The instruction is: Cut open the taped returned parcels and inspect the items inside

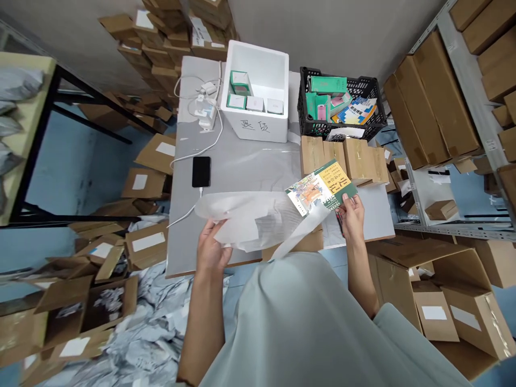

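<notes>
My left hand (212, 248) grips the near edge of a translucent white plastic mailing bag (245, 215) that lies spread over the front of the grey table (242, 161). My right hand (352, 217) holds a green and yellow book (321, 188) by its lower right corner, its left end at the mouth of the bag. Both hands are closed on what they hold.
On the table stand a white foam box (258, 126) with small boxes inside, a black crate (342, 126) of books, several taped brown parcels (342, 156), a black phone (201, 171) on a white cable and a charger. Cardboard boxes cover the floor and the right shelves (451, 102).
</notes>
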The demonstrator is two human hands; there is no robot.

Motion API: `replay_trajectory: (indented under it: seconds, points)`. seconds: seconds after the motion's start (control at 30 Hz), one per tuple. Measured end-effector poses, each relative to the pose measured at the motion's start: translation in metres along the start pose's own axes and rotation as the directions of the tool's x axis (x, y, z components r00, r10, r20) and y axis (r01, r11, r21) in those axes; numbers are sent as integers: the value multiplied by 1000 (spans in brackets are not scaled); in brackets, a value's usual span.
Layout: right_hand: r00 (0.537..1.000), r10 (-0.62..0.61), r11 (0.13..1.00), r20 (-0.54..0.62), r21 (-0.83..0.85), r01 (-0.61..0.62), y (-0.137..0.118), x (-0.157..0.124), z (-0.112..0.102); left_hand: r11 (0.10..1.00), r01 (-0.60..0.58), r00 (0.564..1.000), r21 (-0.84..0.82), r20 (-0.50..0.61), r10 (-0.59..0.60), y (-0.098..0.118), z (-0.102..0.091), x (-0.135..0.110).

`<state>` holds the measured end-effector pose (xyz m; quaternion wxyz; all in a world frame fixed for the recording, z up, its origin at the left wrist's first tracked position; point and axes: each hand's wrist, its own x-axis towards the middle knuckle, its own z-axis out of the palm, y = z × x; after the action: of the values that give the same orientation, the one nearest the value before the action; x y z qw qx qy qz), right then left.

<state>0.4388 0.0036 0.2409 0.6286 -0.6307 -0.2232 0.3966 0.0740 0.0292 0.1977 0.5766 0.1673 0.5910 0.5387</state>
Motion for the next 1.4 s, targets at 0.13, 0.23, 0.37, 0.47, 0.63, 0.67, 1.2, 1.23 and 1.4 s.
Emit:
replay_trajectory:
  seconds: [0.13, 0.23, 0.37, 0.47, 0.63, 0.67, 1.2, 1.23, 1.4]
  points:
    - [997, 68, 998, 39, 3, -69, 5, -12, 2, 997, -58, 998, 47, -20, 59, 0, -1, 0]
    - [986, 104, 994, 131, -25, -102, 5, -25, 16, 997, -48, 997, 65, 57, 44, -5, 6, -7]
    - [949, 156, 988, 274, -62, -144, 4, -43, 46, 995, 97, 979, 25, 177, -100, -15, 12, -19]
    - [906, 175, 982, 385, -129, -135, 6, -56, 70, 968, 243, 942, -59, 252, -221, -15, 8, -27]
    - [833, 215, 969, 510, -215, -118, 15, -73, 106, 922, 372, 879, -109, 360, -312, 3, -16, -38]
    - [825, 214, 968, 523, -224, -108, 18, -76, 114, 919, 383, 868, -92, 375, -325, 6, -22, -38]
    - [572, 243, 858, 783, -449, 249, 51, -137, 178, 919, 390, 896, -66, 257, -362, 6, -124, 6]
    - [593, 245, 840, 767, -474, 265, 48, -141, 177, 919, 388, 894, -67, 272, -357, 3, -125, 11]
    - [677, 199, 783, 709, -531, 325, 26, -152, 173, 882, 472, 797, -19, 438, -417, -24, -129, 33]
